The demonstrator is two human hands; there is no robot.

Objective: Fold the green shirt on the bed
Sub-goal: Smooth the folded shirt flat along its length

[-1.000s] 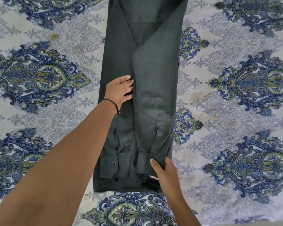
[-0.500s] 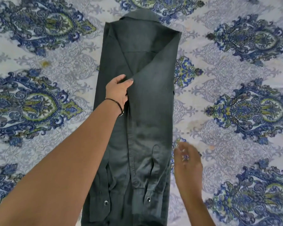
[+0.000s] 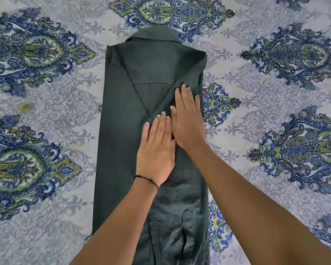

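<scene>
The dark green shirt (image 3: 122, 131) lies face down on the bed as a long narrow strip, collar at the far end, both sides and sleeves folded in over the back. My left hand (image 3: 157, 150), with a thin black band at the wrist, rests flat on the shirt's middle where the two folded sides meet. My right hand (image 3: 187, 119) lies flat beside it, a little further up on the right folded panel. Both palms press down with fingers extended; neither grips cloth. The shirt's near end runs out of view under my arms.
The bedsheet (image 3: 275, 111) is pale lilac with large blue-and-green ornamental motifs and spreads on all sides of the shirt. A small yellowish stain (image 3: 25, 106) marks the sheet at the left.
My right hand left the cuff at the shirt's near end and came up to lie flat on the right panel. My left hand turned flat. The view shifted toward the collar.
</scene>
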